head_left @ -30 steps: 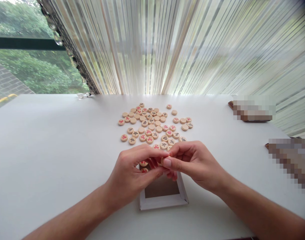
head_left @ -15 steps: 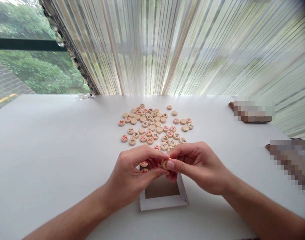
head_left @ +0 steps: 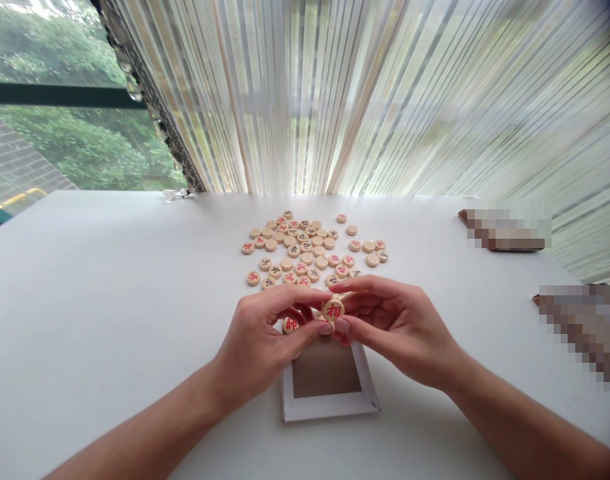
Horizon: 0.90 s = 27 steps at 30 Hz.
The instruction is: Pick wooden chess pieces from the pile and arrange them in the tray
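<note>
A round wooden Chinese chess piece (head_left: 333,310) with a red character faces me above the far part of a shallow white-rimmed box (head_left: 329,406). My left hand (head_left: 269,337) pinches it from the left, finger above and thumb below. From the other side my right hand (head_left: 397,327) has its fingertips on the same piece. Behind my left fingers, another piece with a red character (head_left: 291,325) shows in the far left of the box. The near part of the box shows its brown bottom. My hands hide the rest of its far end.
Many loose chess pieces (head_left: 307,258), some face down, others with red or black characters, lie spread beyond my hands on the white table (head_left: 135,300). Two brown-edged objects, partly pixelated, stand at the right (head_left: 515,245). A striped curtain (head_left: 295,100) hangs behind.
The chess piece has turned between my fingers, so its red character now faces me. Both hands stay over the box. The view has shifted slightly.
</note>
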{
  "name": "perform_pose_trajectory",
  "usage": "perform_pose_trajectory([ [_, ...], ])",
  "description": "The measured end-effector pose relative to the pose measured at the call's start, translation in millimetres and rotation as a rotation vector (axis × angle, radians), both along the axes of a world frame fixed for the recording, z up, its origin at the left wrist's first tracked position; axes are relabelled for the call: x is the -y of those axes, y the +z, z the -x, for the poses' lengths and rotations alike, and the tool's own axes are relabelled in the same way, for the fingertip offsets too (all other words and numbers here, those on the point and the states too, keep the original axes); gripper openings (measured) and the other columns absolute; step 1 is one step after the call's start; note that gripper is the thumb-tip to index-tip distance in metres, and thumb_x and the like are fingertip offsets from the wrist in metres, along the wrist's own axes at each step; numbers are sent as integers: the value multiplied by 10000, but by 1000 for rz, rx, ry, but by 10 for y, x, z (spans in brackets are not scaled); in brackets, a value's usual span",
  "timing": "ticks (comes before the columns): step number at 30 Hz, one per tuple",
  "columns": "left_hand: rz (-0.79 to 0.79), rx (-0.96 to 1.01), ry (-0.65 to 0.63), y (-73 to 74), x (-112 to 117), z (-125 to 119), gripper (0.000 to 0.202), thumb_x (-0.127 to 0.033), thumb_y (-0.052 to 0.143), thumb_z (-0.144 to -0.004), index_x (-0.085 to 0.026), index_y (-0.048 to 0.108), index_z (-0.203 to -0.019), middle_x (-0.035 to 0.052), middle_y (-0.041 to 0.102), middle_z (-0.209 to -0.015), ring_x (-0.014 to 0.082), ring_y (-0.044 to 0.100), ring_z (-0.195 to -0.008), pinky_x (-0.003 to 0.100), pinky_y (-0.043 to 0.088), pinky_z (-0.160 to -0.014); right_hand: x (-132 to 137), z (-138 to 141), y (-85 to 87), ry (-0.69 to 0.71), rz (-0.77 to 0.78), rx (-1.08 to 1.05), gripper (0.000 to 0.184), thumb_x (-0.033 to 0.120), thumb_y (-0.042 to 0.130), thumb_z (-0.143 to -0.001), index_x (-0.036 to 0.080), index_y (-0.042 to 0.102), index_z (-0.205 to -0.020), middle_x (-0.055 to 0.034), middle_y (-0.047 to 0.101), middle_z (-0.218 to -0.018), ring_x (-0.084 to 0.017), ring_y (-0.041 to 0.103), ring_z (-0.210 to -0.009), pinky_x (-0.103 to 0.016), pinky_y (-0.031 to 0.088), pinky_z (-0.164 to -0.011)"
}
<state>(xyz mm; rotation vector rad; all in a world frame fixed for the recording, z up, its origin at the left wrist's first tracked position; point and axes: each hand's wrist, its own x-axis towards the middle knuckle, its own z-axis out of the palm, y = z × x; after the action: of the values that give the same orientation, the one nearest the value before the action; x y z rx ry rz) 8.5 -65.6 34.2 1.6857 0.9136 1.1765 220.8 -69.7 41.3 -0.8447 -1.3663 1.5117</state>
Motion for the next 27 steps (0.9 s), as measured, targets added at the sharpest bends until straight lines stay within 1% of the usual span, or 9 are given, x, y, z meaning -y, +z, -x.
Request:
perform_pose_trajectory([
  [3, -4, 5, 9, -1, -3, -3, 242, -156, 857, -846, -170, 817, -1085, 53, 825, -938, 155, 755, -777, 249, 645, -735, -3, -6, 1, -11, -35, 30, 322, 212, 896, -833, 207, 747, -1119, -52, 820, -864, -171, 776, -721, -274, 668, -697],
  [8, -42, -3, 18, -14, -12, 16, 189, -162, 841, -874, -176, 818, -1062, 48, 821, -917, 153, 757, -776, 241, 643, -731, -1, -2, 9, -53, -108, 69, 267, 265, 913, -819, 198, 764, -1031, -63, 825, -834, -195, 785, -688, -296, 678, -655],
  [11, -70, 5, 18, -19, -13, 26, 171, -151, 842, -874, -184, 821, -1041, 39, 817, -905, 143, 749, -771, 228, 639, -728, -1, -2, 10, -62, -134, 66, 248, 250, 916, -815, 201, 787, -1020, -59, 828, -834, -198, 794, -694, -292, 685, -652],
  [14, -82, 21, 16, -25, -9, 28, 186, -135, 854, -860, -197, 823, -1033, 24, 814, -902, 129, 745, -770, 208, 635, -731, -5, -8, 5, -65, -152, 59, 238, 204, 907, -816, 204, 807, -1032, -58, 834, -850, -200, 804, -721, -288, 691, -674],
  [20, -66, 23, 37, -38, -14, 29, 217, -138, 875, -839, -200, 834, -1043, 22, 825, -907, 128, 758, -767, 201, 643, -737, -16, -21, -17, -53, -116, 33, 333, 130, 933, -765, 222, 818, -1063, -41, 841, -880, -178, 809, -774, -245, 684, -739],
  [23, -62, 22, 39, -39, -19, 31, 224, -144, 879, -835, -203, 841, -1048, 20, 834, -909, 129, 766, -768, 196, 646, -739, -21, -25, -23, -43, -94, 30, 368, 118, 955, -733, 224, 822, -1059, -40, 844, -886, -177, 809, -780, -235, 681, -742],
  [27, -36, 17, 35, -37, -17, 36, 222, -153, 871, -845, -207, 849, -1059, 24, 843, -922, 135, 778, -778, 192, 653, -743, -23, -36, -41, -32, -62, 22, 357, 117, 942, -752, 224, 820, -1070, -44, 846, -897, -175, 813, -795, -231, 680, -749],
])
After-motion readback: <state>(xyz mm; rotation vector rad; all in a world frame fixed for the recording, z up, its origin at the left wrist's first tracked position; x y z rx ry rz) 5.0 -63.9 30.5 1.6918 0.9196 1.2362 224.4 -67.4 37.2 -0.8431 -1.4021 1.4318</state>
